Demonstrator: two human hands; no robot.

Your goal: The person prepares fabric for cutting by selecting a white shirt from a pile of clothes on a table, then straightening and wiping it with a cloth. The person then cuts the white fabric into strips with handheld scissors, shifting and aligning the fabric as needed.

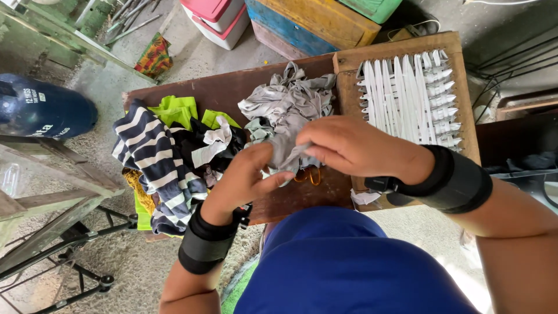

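Both hands pinch one grey cloth strip between them: left hand at its 7 o'clock end, right hand at 3 o'clock. Grey rag pile at 12 on the brown board. Striped cloth at 9, wooden loom with white strips at 2.

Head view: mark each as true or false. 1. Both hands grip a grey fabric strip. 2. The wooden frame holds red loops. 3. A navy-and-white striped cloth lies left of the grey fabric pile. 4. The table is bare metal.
1. True: the left hand and right hand pinch the grey fabric strip.
2. False: the wooden frame holds white loops.
3. True: the navy-and-white striped cloth lies left of the grey fabric pile.
4. False: the table is brown wood.
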